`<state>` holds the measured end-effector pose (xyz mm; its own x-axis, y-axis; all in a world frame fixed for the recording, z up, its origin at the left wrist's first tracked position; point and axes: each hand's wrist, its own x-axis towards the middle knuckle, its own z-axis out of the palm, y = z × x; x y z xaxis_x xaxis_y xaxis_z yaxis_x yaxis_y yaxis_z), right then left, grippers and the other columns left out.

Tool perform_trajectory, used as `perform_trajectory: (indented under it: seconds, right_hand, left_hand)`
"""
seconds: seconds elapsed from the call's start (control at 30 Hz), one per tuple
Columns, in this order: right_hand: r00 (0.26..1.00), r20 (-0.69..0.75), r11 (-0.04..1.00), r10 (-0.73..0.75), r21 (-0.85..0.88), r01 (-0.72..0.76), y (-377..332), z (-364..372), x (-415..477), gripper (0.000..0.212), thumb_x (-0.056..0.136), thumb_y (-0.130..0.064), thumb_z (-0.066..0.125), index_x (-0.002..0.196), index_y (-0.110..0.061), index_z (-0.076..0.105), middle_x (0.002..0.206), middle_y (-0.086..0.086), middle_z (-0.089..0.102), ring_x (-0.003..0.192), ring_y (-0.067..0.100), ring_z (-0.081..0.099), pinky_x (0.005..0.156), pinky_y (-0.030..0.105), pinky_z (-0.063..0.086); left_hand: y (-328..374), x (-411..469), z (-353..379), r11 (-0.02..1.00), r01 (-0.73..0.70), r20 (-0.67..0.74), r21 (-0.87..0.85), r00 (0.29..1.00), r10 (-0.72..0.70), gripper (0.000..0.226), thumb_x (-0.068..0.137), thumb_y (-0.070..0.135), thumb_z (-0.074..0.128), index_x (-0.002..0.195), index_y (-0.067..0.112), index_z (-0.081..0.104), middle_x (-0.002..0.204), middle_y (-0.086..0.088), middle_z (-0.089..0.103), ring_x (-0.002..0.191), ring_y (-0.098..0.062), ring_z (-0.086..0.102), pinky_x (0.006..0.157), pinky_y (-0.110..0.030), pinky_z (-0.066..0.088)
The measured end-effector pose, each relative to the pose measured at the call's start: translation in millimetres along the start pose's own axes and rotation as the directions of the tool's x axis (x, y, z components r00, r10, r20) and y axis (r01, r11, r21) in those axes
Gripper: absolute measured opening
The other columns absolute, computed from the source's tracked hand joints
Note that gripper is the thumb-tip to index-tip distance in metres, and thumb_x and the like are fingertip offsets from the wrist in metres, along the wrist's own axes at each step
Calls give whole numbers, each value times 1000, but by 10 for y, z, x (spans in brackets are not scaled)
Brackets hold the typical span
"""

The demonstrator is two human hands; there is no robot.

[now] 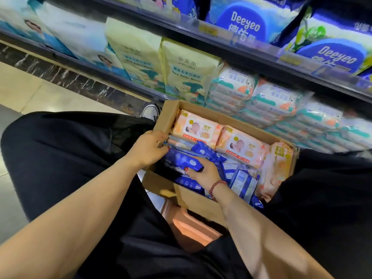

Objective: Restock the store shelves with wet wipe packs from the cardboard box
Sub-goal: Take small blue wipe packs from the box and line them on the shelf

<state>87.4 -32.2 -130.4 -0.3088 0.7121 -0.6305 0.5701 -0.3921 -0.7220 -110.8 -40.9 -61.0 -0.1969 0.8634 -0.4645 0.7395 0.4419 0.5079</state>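
Observation:
An open cardboard box (168, 115) sits between my knees, in front of the bottom shelf. It holds orange wet wipe packs (198, 128) along the far side and several small blue packs (244, 181) on the near side. My left hand (150, 147) grips the left end of a bundle of blue packs (182, 160) by the box's left wall. My right hand (206, 173), with a red bead bracelet at the wrist, holds the same bundle from underneath at its right end.
The bottom shelf holds pale yellow baby wipe bags (186, 70) and stacks of white-and-teal wipe packs (271, 101). The shelf above (241, 40) carries blue Deeyeo packs. My dark trousers flank the box, a shoe (150, 111) shows at its left, and an orange stool (191, 226) is below.

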Motion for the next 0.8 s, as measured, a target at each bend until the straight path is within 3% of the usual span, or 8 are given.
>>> perform_trajectory:
  seconds: [0.1,0.17,0.23,0.33,0.43,0.57,0.67,0.8]
  right_hand:
    - [985,57,962,160,214,-169,-7,-127,58,31,85,-12,72,114,-11,62,70,5,66,55,10,59,54,20,51]
    - [976,84,938,199,271,-215,-53,-236,57,9,85,-14,72,85,-8,65,55,4,58,50,15,49,48,20,41]
    - [975,107,925,196,310,-220,-122,-333,41,25,86,-19,71,67,-13,55,53,5,49,50,15,41,51,23,34]
    - [977,137,871,164,445,-209,-219,-386,48,22,81,-28,75,82,-9,62,91,26,65,70,35,62,67,37,51]
    - [980,141,822,140,536,-194,-347,-381,31,29,81,-35,73,102,-16,69,140,29,39,131,46,33,107,59,35]
    - [983,152,852,101,497,-164,-428,-365,70,29,88,-35,66,100,-9,64,97,11,72,86,27,69,78,33,54]
    - [980,152,815,129,547,-192,-465,-288,85,31,94,-45,54,87,-15,55,57,-2,54,49,14,43,53,25,31]
    - [978,-4,819,209,548,-173,-305,-235,170,24,98,-39,49,102,-19,62,101,4,70,77,15,58,62,25,43]
  left_hand:
    - [-34,51,4,975,117,26,-191,993,-114,36,88,23,65,122,14,59,123,-5,61,115,-20,57,92,-29,44]
    - [-42,80,-6,931,173,57,-322,985,-163,33,86,27,68,117,18,61,118,-2,63,112,-18,59,92,-28,45]
    - [11,67,-46,880,195,132,-433,980,-152,32,85,31,70,114,24,60,114,1,63,108,-15,60,93,-30,48]
    - [99,23,-79,771,215,245,-599,966,-78,41,84,26,72,120,29,52,107,5,64,98,-8,66,80,-21,53]
    - [129,18,-72,684,227,288,-694,957,-26,57,83,13,72,127,30,41,100,7,66,79,1,69,64,-14,53]
    - [114,62,-50,694,234,266,-681,962,-63,51,78,16,77,121,20,51,107,-1,70,93,-12,70,78,-28,58]
    - [84,121,-47,691,214,184,-691,976,-118,38,76,10,78,108,15,57,99,-1,72,89,-16,70,71,-23,59]
    - [13,218,-71,636,211,32,-742,959,-281,39,77,11,78,108,13,55,93,2,68,78,-11,67,58,-17,55]
